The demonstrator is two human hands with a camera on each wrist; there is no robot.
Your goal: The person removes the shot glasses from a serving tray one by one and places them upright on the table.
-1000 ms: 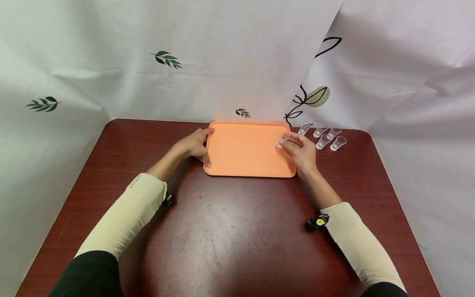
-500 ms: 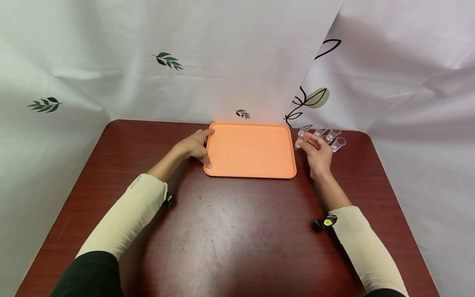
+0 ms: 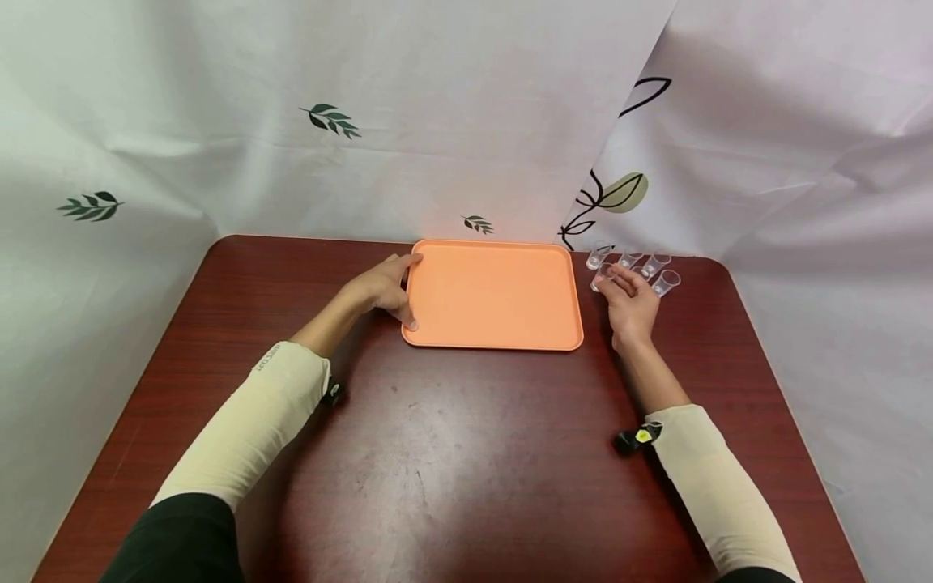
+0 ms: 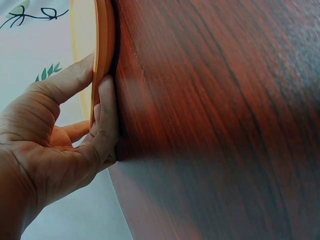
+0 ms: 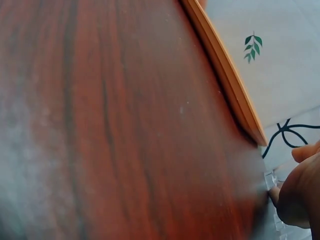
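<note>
An orange rectangular tray (image 3: 496,295) lies at the back middle of the table. My left hand (image 3: 379,287) grips its left end; in the left wrist view the hand (image 4: 55,135) has its thumb on one side of the tray's rim (image 4: 103,35) and fingers on the other. Right of the tray, my right hand (image 3: 632,309) pinches a small clear plastic cup (image 3: 602,278) between thumb and fingers, low over the table or touching it. In the right wrist view only part of that hand (image 5: 300,195) shows, at the right edge.
Several more clear cups stand close behind and beside the right hand, among them one at the back (image 3: 598,256) and one at the right (image 3: 666,282). One is partly hidden by the fingers. A leaf-printed white cloth (image 3: 364,186) hangs behind the dark red wooden table (image 3: 452,437).
My right hand has moved right with the cup, from over the tray's right end to the table beside the other cups. The left hand stays on the tray.
</note>
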